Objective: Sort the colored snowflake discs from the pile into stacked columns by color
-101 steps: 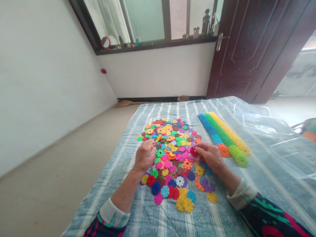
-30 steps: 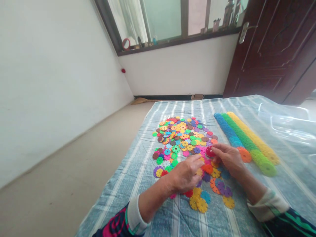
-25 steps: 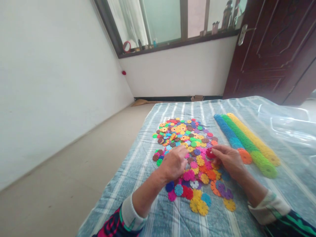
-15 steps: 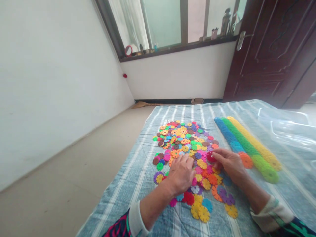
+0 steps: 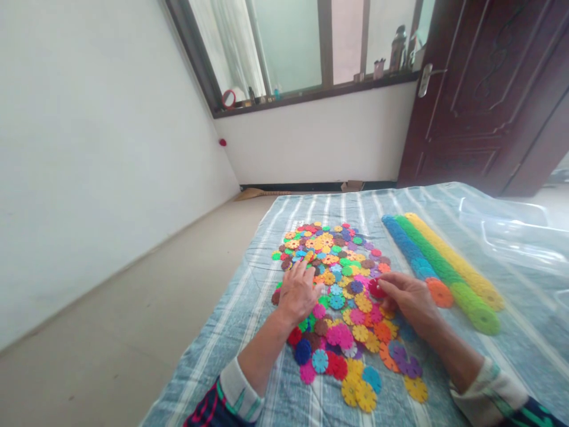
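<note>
1. Left hand (image 5: pixel 299 292), fingers loosely spread, has shifted up and left, onto the left side of the disc pile (image 5: pixel 336 302).
2. Right hand (image 5: pixel 406 296) still pinches a red disc (image 5: pixel 376 288) over the pile's right edge.
3. The pile fills centre frame, between the hands.
4. Three coloured rows (image 5: pixel 435 267) lie right.

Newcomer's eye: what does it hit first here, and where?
First, the heap of multicoloured notched discs on the striped cloth, with the left hand over its left side and the right hand pinching a dark red disc at its right. Then the blue, green and yellow rows lying side by side to the heap's right. Behind, at upper right, the dark reddish-brown door stands out beside the white wall.
</note>
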`<action>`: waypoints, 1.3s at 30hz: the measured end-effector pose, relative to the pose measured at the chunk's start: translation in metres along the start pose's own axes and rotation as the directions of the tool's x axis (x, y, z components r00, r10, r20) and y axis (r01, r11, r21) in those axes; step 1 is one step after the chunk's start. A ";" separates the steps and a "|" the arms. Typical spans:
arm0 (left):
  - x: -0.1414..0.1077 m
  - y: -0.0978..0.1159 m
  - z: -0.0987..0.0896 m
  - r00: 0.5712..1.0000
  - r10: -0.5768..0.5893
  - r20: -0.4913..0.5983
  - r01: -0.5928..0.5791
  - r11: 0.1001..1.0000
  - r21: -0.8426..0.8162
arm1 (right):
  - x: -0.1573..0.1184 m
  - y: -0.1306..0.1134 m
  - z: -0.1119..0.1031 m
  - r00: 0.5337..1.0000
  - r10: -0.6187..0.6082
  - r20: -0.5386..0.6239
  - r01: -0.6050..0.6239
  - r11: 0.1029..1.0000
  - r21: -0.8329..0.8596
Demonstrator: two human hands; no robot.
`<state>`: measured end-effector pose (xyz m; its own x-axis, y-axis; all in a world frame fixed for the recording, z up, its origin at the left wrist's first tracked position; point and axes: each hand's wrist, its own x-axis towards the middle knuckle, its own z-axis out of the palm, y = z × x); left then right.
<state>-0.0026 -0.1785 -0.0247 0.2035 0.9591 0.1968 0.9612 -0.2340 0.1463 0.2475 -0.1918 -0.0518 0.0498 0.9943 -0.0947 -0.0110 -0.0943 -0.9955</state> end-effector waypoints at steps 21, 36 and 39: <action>-0.006 0.025 0.001 0.993 0.087 0.075 -0.088 0.996 0.007 | 0.001 0.000 0.004 0.999 0.033 0.019 -0.032 0.999 -0.011; 0.048 0.002 0.000 1.000 0.008 0.025 -0.009 1.000 0.001 | 0.001 -0.001 0.005 0.999 0.031 0.011 -0.030 0.996 -0.084; 0.052 0.001 0.005 0.995 -0.038 0.096 0.037 0.999 0.006 | 0.002 0.003 0.006 1.000 0.031 0.006 -0.031 0.996 -0.085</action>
<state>0.0102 -0.1278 -0.0194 0.1841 0.9781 0.0969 0.9692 -0.1971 0.1479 0.2420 -0.1899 -0.0549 0.0439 0.9911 -0.1256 0.0729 -0.1286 -0.9890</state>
